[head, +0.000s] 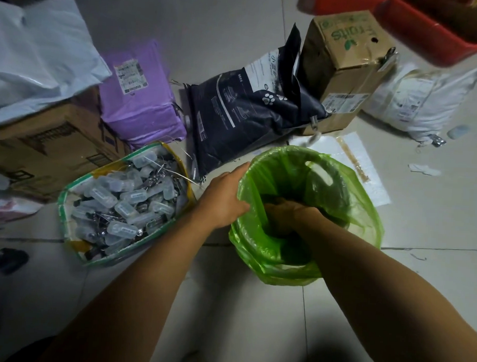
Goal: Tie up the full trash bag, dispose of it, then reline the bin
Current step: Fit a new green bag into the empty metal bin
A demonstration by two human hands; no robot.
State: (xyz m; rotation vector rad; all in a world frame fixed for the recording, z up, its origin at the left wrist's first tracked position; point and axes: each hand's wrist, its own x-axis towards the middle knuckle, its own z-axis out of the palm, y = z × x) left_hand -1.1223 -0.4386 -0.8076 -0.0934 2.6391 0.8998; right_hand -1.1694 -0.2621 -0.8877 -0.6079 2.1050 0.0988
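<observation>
A translucent green trash bag (327, 184) is draped over a small bin on the tiled floor, with its edge folded down over the rim and one cut-out handle showing at the far side. The bin itself is hidden under the bag. My left hand (225, 199) grips the bag's left edge at the rim. My right hand (285, 213) is down inside the bag, with its fingers hidden in the dark interior, so its grip is unclear.
A sack (121, 200) full of small clear plastic parts sits left of the bin. Behind are a brown carton (42, 150), a purple parcel (140, 94), a dark pet-food bag (248, 110), a fruit box (346, 65), a white parcel (415, 101) and red tubs (429, 33).
</observation>
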